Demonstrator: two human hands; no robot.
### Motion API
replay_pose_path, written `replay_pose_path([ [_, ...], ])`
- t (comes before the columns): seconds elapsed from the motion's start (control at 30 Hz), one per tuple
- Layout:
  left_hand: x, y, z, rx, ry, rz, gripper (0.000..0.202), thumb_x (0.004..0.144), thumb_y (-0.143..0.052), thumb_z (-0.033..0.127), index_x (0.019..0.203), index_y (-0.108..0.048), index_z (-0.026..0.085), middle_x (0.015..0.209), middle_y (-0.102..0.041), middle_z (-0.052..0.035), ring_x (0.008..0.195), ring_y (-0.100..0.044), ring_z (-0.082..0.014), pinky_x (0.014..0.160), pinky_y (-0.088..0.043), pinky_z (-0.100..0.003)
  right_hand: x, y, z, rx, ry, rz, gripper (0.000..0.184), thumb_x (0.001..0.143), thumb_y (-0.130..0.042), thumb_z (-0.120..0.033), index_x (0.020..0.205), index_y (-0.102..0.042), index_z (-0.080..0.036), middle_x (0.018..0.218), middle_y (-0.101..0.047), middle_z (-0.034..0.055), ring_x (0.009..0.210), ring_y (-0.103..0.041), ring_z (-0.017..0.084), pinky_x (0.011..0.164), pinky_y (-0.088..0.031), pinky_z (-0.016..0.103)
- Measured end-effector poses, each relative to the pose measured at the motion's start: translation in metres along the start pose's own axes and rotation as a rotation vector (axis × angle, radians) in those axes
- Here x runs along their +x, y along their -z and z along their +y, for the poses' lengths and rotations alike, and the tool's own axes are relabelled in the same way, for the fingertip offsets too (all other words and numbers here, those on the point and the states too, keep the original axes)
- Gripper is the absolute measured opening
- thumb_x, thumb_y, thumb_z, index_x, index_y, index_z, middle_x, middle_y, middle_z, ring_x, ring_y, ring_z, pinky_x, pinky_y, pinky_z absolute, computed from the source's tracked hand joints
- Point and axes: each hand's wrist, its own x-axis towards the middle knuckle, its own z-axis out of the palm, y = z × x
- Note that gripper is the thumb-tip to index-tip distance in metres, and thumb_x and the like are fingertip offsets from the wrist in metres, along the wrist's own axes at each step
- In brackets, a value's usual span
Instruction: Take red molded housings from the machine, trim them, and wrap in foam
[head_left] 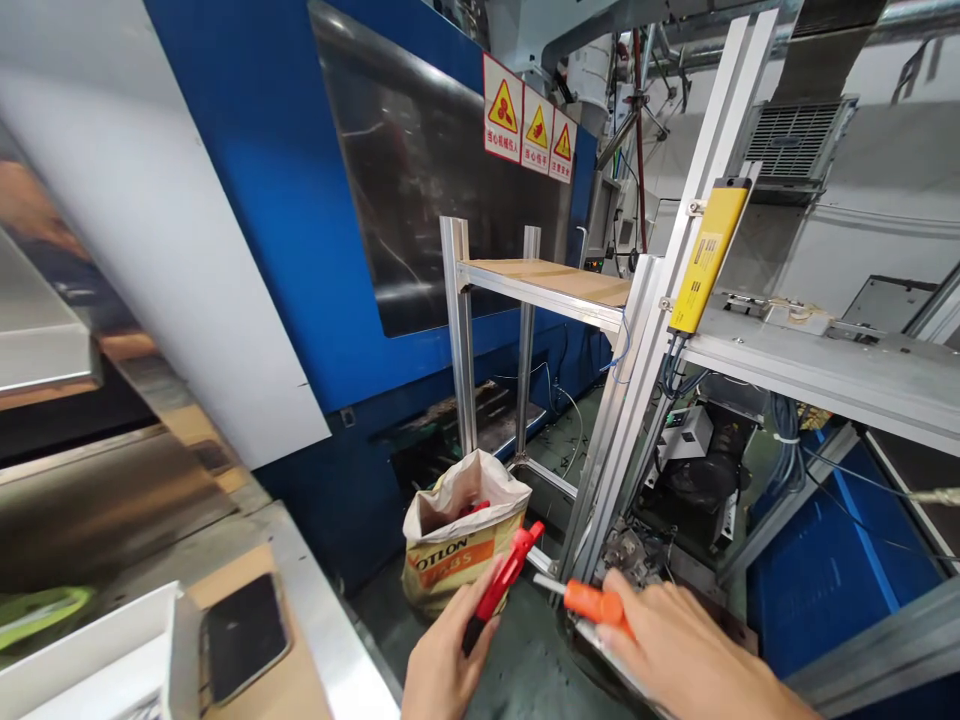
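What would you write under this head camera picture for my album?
Left hand holds a red tool, right hand an orange-handled tool, beside an open paper sack.

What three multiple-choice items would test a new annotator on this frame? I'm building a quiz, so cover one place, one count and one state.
1. Where does the paper sack stand?
A. on the wooden shelf
B. on the floor by the blue machine
C. on the white tray

2. How many triangle warning signs hang on the blue machine?
A. one
B. three
C. five

3. What state is the sack's top in?
A. open
B. tied shut
C. taped flat

Answers:
1 B, it sits on the floor below the aluminium frame.
2 B, three red-bordered signs stand side by side.
3 A, its mouth gapes with red pieces inside.

The left hand holds a red part; the right hand holds an orange-handled tool.
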Motion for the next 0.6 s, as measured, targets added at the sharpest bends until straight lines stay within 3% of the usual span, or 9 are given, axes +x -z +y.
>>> replay_pose_path([
  [0.03, -0.001, 0.0, 0.0, 0.009, -0.002, 0.021, 0.041, 0.052, -0.089, 0.018, 0.09, -0.076, 0.028, 0.116, -0.069, 0.0015, 0.143, -0.026, -0.0277, 0.118, -0.016, -0.027, 0.0, 0.001, 0.002, -0.004, -0.018, 0.027, 0.032, 0.098, -0.037, -0.029, 0.124, -0.054, -0.019, 0.099, -0.072, 0.0121, 0.092, -0.069, 0.033, 0.071, -0.044, 0.034],
  [0.1, 0.0, -0.001, -0.001, -0.025, 0.019, 0.052, 0.043, 0.055, -0.087, 0.016, 0.094, -0.074, 0.028, 0.118, -0.068, 0.002, 0.143, -0.027, -0.0275, 0.116, -0.023, -0.028, 0.0, 0.0, 0.002, -0.034, -0.017, -0.07, 0.03, 0.095, -0.043, -0.029, 0.121, -0.056, -0.02, 0.098, -0.073, 0.0119, 0.089, -0.07, 0.033, 0.065, -0.041, 0.031],
  [0.2, 0.008, -0.009, -0.003, -0.184, 0.122, 0.08, 0.037, 0.07, -0.077, 0.012, 0.104, -0.068, 0.021, 0.112, -0.07, -0.0055, 0.125, -0.053, -0.0273, 0.099, -0.049, -0.031, 0.002, -0.008, -0.007, -0.076, 0.043, -0.266, 0.027, 0.088, -0.054, -0.026, 0.114, -0.061, -0.021, 0.09, -0.075, 0.011, 0.082, -0.072, 0.035, 0.055, -0.034, 0.027],
  [0.3, 0.017, -0.018, -0.001, -0.411, 0.286, 0.096, 0.02, 0.09, -0.052, 0.011, 0.107, -0.061, 0.007, 0.089, -0.072, -0.0137, 0.097, -0.07, -0.0256, 0.079, -0.06, -0.035, 0.004, -0.021, -0.014, -0.092, 0.05, -0.139, 0.036, 0.09, -0.05, -0.029, 0.125, -0.056, -0.021, 0.094, -0.075, 0.0117, 0.084, -0.072, 0.034, 0.055, -0.036, 0.028],
  [0.4, 0.02, -0.023, 0.005, -0.619, 0.397, 0.086, 0.028, 0.097, -0.033, 0.008, 0.115, -0.053, 0.0, 0.081, -0.069, -0.0134, 0.083, -0.072, -0.0178, 0.076, -0.061, -0.026, 0.009, -0.033, -0.016, -0.124, 0.043, -0.158, 0.033, 0.088, -0.051, -0.027, 0.12, -0.06, -0.024, 0.086, -0.076, 0.0082, 0.077, -0.073, 0.033, 0.051, -0.037, 0.028],
  [0.6, 0.014, -0.024, 0.015, -0.788, 0.477, 0.038, 0.03, 0.096, -0.034, 0.003, 0.119, -0.053, 0.006, 0.085, -0.066, -0.0062, 0.063, -0.067, -0.005, 0.065, -0.055, -0.006, 0.014, -0.047, -0.015, -0.038, 0.025, -0.029, 0.035, 0.087, -0.053, -0.03, 0.12, -0.059, -0.018, 0.086, -0.076, 0.0116, 0.075, -0.073, 0.036, 0.051, -0.041, 0.031],
])
